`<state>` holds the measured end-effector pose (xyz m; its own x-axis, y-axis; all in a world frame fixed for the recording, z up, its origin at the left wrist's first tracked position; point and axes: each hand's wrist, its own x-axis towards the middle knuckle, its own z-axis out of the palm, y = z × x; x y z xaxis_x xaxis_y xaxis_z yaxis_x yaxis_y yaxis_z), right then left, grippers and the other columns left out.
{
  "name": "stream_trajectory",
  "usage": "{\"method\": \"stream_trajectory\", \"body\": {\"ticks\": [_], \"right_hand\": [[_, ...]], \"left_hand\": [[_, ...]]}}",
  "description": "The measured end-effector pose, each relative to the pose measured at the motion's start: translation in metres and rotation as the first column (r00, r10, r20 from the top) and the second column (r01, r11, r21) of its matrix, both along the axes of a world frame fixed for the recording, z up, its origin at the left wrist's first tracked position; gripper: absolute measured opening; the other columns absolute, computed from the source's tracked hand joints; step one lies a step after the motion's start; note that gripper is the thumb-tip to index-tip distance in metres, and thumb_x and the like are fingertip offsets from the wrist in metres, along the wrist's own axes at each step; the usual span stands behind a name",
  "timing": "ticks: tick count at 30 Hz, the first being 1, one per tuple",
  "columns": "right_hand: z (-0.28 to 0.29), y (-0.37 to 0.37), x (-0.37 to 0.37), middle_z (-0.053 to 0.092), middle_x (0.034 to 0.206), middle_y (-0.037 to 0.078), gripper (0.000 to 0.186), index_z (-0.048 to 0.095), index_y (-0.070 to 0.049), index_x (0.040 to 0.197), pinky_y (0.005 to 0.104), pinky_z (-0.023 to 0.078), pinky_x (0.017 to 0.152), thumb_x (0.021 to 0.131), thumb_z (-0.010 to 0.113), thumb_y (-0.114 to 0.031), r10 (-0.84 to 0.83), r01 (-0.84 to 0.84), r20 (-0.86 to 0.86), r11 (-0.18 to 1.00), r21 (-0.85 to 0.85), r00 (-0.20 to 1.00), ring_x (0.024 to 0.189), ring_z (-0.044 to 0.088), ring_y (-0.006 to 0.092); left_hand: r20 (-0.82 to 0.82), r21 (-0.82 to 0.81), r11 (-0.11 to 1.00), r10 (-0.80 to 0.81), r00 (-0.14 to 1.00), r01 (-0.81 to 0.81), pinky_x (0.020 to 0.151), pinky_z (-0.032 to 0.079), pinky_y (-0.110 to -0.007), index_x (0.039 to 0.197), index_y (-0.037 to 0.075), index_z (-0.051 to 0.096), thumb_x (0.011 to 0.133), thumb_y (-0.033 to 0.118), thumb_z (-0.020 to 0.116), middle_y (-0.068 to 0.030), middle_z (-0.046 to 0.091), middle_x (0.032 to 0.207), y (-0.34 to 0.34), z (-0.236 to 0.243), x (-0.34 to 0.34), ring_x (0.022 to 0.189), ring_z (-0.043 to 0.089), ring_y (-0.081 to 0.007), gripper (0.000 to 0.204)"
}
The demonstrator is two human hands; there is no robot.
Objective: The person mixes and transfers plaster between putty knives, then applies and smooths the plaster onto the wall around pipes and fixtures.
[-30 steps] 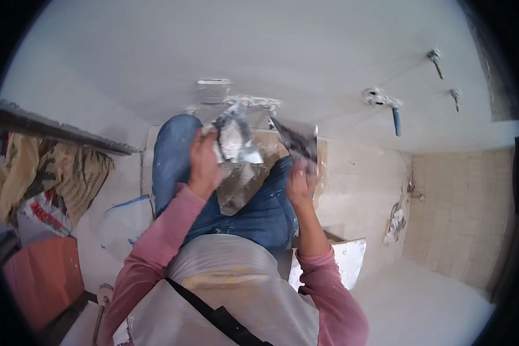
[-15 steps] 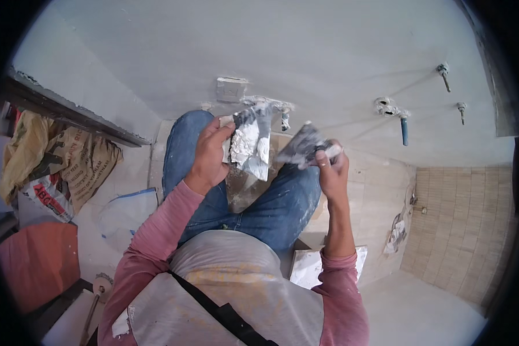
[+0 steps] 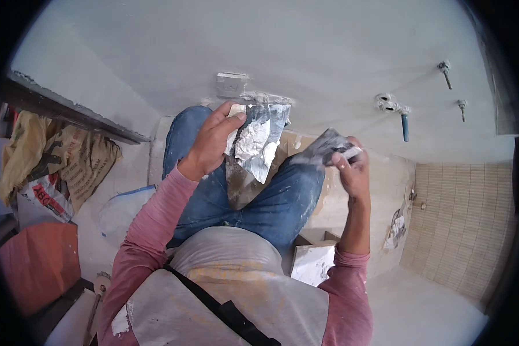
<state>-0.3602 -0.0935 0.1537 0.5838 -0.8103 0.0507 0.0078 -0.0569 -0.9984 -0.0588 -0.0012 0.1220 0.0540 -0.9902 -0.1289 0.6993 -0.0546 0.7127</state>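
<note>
My left hand (image 3: pixel 209 140) is closed on a flat metal putty knife (image 3: pixel 278 122), its blade tilted over my knees. A thick heap of white putty (image 3: pixel 251 140) lies on that blade. To the right, my right hand (image 3: pixel 353 173) grips a second putty knife (image 3: pixel 324 147) with a wide, smeared metal blade, slightly blurred. The two blades are apart. Both handles are mostly hidden by my fingers. Just beyond the left blade is the grey wall (image 3: pixel 328 52), with rough white patching (image 3: pixel 265 97) along a strip.
A switch box (image 3: pixel 232 85) is set in the wall. Right of it, a blue pipe stub (image 3: pixel 405 128) and two metal stubs stick out. Woven sacks (image 3: pixel 89 167) lie at left near an orange-red panel (image 3: pixel 40 259). A white-topped box (image 3: pixel 311 265) stands beside my right leg.
The right putty knife has moved right, away from the left one. My left hand has turned its blade a little and shifted it slightly right, with the putty still on it.
</note>
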Motion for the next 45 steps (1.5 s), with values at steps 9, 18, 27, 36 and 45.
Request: {"method": "stream_trajectory", "body": {"ticks": [9, 18, 27, 36, 45], "right_hand": [[0.081, 0.032, 0.044, 0.065, 0.110, 0.000, 0.050, 0.069, -0.026, 0.115, 0.0356, 0.053, 0.073, 0.070, 0.066, -0.006, -0.324, -0.559, -0.605, 0.231, -0.796, 0.727, 0.096, 0.061, 0.0252], [0.064, 0.040, 0.039, 0.062, 0.117, -0.001, 0.041, 0.067, -0.028, 0.119, 0.0370, 0.050, 0.086, 0.080, 0.064, -0.016, -0.276, -0.621, -0.681, 0.281, -0.732, 0.678, 0.098, 0.058, 0.0208], [-0.043, 0.017, -0.015, 0.066, 0.095, 0.004, 0.025, 0.064, -0.005, 0.117, 0.0296, 0.050, 0.079, 0.093, 0.063, -0.012, -0.230, 0.239, 0.235, 0.971, -0.010, 0.944, 0.089, 0.060, 0.0134], [-0.097, -0.074, -0.030, 0.066, 0.092, 0.010, 0.026, 0.062, 0.003, 0.114, 0.0303, 0.051, 0.069, 0.097, 0.057, -0.016, -0.882, 0.889, 0.157, 0.412, -0.201, 0.444, 0.078, 0.063, 0.0164], [-0.069, -0.104, -0.002, 0.058, 0.105, 0.018, 0.036, 0.057, -0.002, 0.125, 0.0426, 0.049, 0.079, 0.089, 0.054, -0.004, -0.967, 0.787, 0.151, 0.073, -0.613, 0.207, 0.091, 0.060, 0.0363]], "left_hand": [[0.262, -0.064, 0.997, -0.016, 0.965, 0.034, 0.086, 0.050, -0.027, 0.118, 0.001, 0.055, 0.099, 0.012, 0.051, -0.0048, 0.064, 0.105, -0.004, 0.008, -0.007, 0.097, 0.062, -0.0103, 0.023], [0.371, -0.091, 0.992, 0.119, 0.921, -0.091, 0.088, 0.050, -0.029, 0.120, -0.001, 0.055, 0.098, 0.010, 0.051, -0.0067, 0.065, 0.108, -0.014, 0.003, 0.000, 0.099, 0.062, -0.0132, 0.025], [0.203, 0.027, 0.957, 0.279, 0.939, -0.290, 0.085, 0.054, -0.033, 0.123, -0.001, 0.053, 0.101, 0.012, 0.047, -0.0107, 0.064, 0.112, -0.001, -0.017, 0.022, 0.100, 0.066, -0.0203, 0.027], [0.355, 0.068, 0.923, 0.332, 0.874, -0.378, 0.084, 0.053, -0.035, 0.116, 0.003, 0.052, 0.100, 0.016, 0.049, -0.0096, 0.062, 0.109, 0.008, -0.108, 0.067, 0.098, 0.064, -0.0207, 0.021], [0.323, 0.040, 0.925, 0.347, 0.880, -0.379, 0.084, 0.054, -0.035, 0.117, 0.003, 0.051, 0.098, 0.013, 0.048, -0.0105, 0.063, 0.108, 0.007, -0.101, 0.057, 0.098, 0.065, -0.0221, 0.021]]}}
